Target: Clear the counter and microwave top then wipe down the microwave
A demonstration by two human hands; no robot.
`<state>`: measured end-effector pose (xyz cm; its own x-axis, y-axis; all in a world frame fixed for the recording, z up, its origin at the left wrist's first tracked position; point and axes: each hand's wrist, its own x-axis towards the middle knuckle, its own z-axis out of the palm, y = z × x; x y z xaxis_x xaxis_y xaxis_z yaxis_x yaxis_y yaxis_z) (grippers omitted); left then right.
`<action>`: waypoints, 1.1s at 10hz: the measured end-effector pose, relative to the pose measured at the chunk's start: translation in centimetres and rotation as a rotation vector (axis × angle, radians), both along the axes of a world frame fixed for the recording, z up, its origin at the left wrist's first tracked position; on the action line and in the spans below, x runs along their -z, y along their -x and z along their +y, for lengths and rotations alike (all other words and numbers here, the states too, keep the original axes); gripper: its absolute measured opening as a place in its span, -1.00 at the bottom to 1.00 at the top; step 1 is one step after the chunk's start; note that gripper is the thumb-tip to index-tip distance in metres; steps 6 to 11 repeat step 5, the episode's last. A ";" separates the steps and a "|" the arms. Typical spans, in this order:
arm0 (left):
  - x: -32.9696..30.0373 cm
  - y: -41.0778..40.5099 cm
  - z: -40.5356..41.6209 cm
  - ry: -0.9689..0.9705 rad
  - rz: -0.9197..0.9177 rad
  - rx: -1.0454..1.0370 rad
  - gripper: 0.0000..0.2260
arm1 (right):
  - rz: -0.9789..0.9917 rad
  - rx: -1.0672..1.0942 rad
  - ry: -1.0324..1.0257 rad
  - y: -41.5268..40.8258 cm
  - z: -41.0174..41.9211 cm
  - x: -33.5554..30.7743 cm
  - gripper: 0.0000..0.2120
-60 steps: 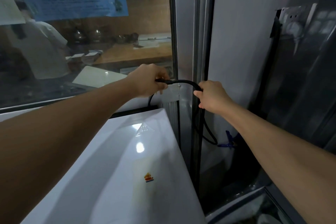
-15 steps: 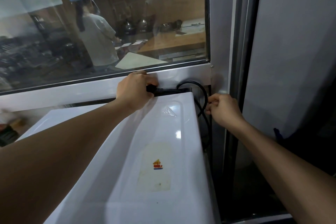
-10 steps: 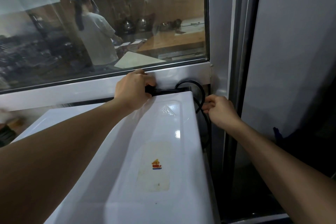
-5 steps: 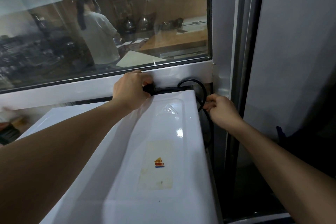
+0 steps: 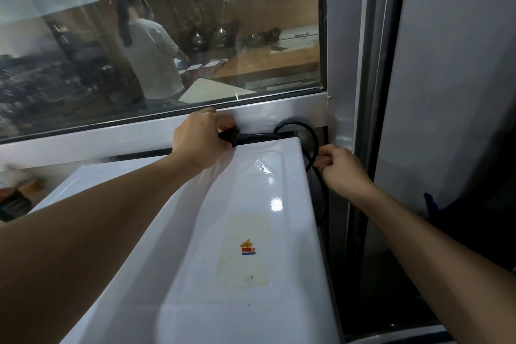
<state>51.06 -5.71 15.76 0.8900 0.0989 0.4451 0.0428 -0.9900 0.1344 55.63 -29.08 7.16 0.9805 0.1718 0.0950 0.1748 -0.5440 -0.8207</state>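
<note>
Behind the microwave [image 5: 251, 232] runs a glass window [image 5: 167, 36] in a metal frame [image 5: 111, 137], with a kitchen and a person in white on the far side, and a grey panel [image 5: 446, 92] stands off to my right. My left hand [image 5: 199, 139] is closed around the plug end of the black power cord [image 5: 312, 137] at the back edge of the microwave top. My right hand [image 5: 342, 169] pinches the same cord lower down, just beside the rear right corner, fingers curled onto it. Between my hands the cord arches in a loop behind that corner, then drops out of sight down the gap at the side.

I judge the clearing close to done: apart from the cord, nothing lies on the microwave top. The counter below is hidden from me, so I cannot say how it stands. Wiping is not yet begun; I see no cloth anywhere.

White and glossy, the top catches a bright glare spot. A raised heat-warning triangle [image 5: 261, 169] sits near the back, and a yellowed sticker [image 5: 245, 251] with a small red, orange and blue logo lies further forward, with a few dark specks around it that will want wiping.
</note>
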 end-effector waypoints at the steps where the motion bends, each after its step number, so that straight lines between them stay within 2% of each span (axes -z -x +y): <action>1: -0.1 0.1 0.0 -0.001 0.001 -0.002 -0.85 | 0.015 0.009 -0.010 0.0 -0.1 0.0 -0.59; 3: -0.4 0.6 -0.3 -0.002 0.010 0.004 -0.74 | 0.027 0.002 0.004 0.1 -1.0 0.0 -0.51; 5: -0.9 1.7 -0.6 -0.051 0.081 -0.017 -0.57 | 0.016 -0.112 0.065 1.6 -2.0 -1.7 -0.38; 11: -0.9 1.7 -0.6 -0.051 0.081 -0.017 -0.57 | 0.016 -0.112 0.065 1.6 -2.0 -1.7 -0.38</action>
